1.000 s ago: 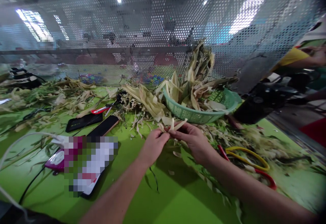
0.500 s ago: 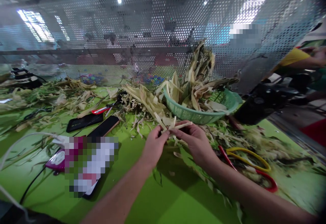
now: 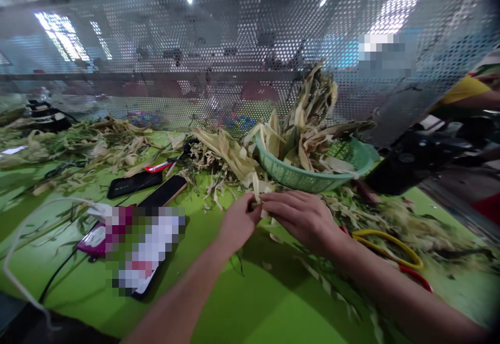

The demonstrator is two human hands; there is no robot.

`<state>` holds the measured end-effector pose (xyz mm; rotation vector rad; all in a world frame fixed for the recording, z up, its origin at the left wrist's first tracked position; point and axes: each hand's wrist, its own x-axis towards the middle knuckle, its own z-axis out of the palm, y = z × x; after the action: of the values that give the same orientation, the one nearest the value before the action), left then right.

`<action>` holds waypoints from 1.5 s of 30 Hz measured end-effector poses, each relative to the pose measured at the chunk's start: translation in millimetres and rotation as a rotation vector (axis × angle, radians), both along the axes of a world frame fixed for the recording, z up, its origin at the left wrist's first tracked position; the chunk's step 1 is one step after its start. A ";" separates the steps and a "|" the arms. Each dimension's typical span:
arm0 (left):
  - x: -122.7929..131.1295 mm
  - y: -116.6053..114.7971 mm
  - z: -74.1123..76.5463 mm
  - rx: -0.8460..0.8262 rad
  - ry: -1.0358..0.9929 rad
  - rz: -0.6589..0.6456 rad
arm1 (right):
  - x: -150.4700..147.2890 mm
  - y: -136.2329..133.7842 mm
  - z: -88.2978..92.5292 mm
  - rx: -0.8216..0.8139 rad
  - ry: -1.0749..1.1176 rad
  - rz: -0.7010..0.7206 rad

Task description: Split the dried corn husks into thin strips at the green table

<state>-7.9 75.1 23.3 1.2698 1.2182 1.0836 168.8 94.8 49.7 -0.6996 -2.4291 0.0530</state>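
My left hand (image 3: 239,223) is closed in a pinch around a pale strip of dried corn husk (image 3: 255,185), whose end sticks up above the fingertips. Against it presses my right hand (image 3: 300,213), back upward, its fingers together and reaching to the same husk; they cover most of the piece. Just behind the hands stands a green plastic basket (image 3: 312,177) with dried corn husks (image 3: 300,130) in it. A broad pale husk (image 3: 228,156) lies left of the basket. Scissors with a yellow and red handle (image 3: 390,247) rest partly behind my right forearm.
On the green table (image 3: 250,302) at left lie a black phone (image 3: 135,183), another dark phone (image 3: 166,190), a red cutter (image 3: 160,167) and a magenta device (image 3: 94,241) with cables. Husk scraps (image 3: 113,146) spread around. A perforated metal screen (image 3: 219,31) closes the back.
My right hand has turned palm down and closed in against the left. The husk strip that stuck out to the right is now hidden. The view has shifted slightly.
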 end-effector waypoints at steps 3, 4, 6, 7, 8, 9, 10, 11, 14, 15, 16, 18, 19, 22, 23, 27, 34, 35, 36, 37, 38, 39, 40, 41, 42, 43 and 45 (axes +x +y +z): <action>-1.0 -1.2 4.4 0.116 0.184 -0.064 | -5.1 0.2 1.8 -0.146 0.121 -0.070; -1.0 -2.2 5.7 0.135 0.217 -0.074 | -7.0 0.3 2.1 -0.214 0.173 -0.109; -0.8 -4.7 8.1 0.164 0.239 -0.092 | -10.0 0.6 2.5 -0.367 0.293 -0.174; -0.7 -6.1 9.1 0.173 0.224 -0.100 | -10.8 0.8 2.6 -0.442 0.355 -0.198; -0.7 -7.4 10.0 0.173 0.195 -0.115 | -11.2 0.8 2.6 -0.507 0.408 -0.211; -0.8 -8.6 10.9 0.163 0.162 -0.134 | -11.4 0.5 2.7 -0.557 0.445 -0.216; -0.9 -9.4 11.7 0.149 0.129 -0.149 | -11.3 -0.1 2.8 -0.584 0.466 -0.216; -1.0 -10.0 12.5 0.137 0.103 -0.155 | -11.2 -1.0 3.0 -0.585 0.471 -0.215; -1.5 -10.1 14.8 0.147 0.065 -0.127 | -11.4 -4.0 4.3 -0.533 0.469 -0.212; -1.8 -9.9 15.4 0.152 0.050 -0.116 | -11.8 -4.4 4.9 -0.562 0.489 -0.200; -2.3 -9.7 15.9 0.149 0.031 -0.112 | -12.2 -4.1 5.5 -0.633 0.526 -0.179; -3.4 -9.3 16.7 0.117 -0.010 -0.125 | -12.7 -1.9 6.4 -0.844 0.636 -0.138; -4.0 -9.2 16.9 0.099 -0.021 -0.141 | -12.7 -0.3 6.5 -0.935 0.689 -0.132; -5.2 -8.2 16.5 0.080 0.002 -0.217 | -12.2 3.1 5.0 -1.013 0.774 -0.179; -5.4 -7.6 16.0 0.084 0.014 -0.240 | -12.0 3.1 4.4 -0.996 0.792 -0.196; -4.8 -2.5 10.1 0.028 -0.036 -0.242 | -12.2 -1.3 3.7 -0.961 0.807 -0.144; -1.2 4.3 -2.6 -0.098 -0.125 -0.180 | -10.0 1.1 3.5 -0.907 0.627 -0.051; -1.2 4.3 -2.4 -0.067 -0.065 -0.172 | -9.6 1.9 3.8 -0.861 0.573 -0.061; -1.5 4.2 -1.8 -0.031 0.012 -0.166 | -9.4 2.4 4.3 -0.805 0.510 -0.068; -2.0 3.9 -0.8 0.007 0.096 -0.162 | -9.3 2.5 5.1 -0.747 0.447 -0.070; -2.5 3.6 0.3 0.041 0.169 -0.160 | -9.4 2.3 5.9 -0.695 0.388 -0.067; -3.1 3.3 1.6 0.065 0.219 -0.164 | -9.6 1.9 6.8 -0.657 0.347 -0.062; -3.7 3.0 2.8 0.080 0.242 -0.173 | -9.8 1.4 7.6 -0.639 0.326 -0.058; -4.4 2.8 3.9 0.089 0.247 -0.182 | -9.9 0.9 8.2 -0.640 0.326 -0.063; -5.1 2.6 4.8 0.093 0.243 -0.187 | -9.9 0.6 8.6 -0.651 0.339 -0.078; -5.9 2.5 5.5 0.097 0.237 -0.184 | -9.7 0.4 8.8 -0.660 0.359 -0.098; -7.5 2.4 6.2 0.110 0.230 -0.166 | -8.8 0.7 8.7 -0.659 0.380 -0.132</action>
<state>-15.4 77.5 29.5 1.5860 1.2104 0.9130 159.9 95.5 58.3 -1.0198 -1.9779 0.8795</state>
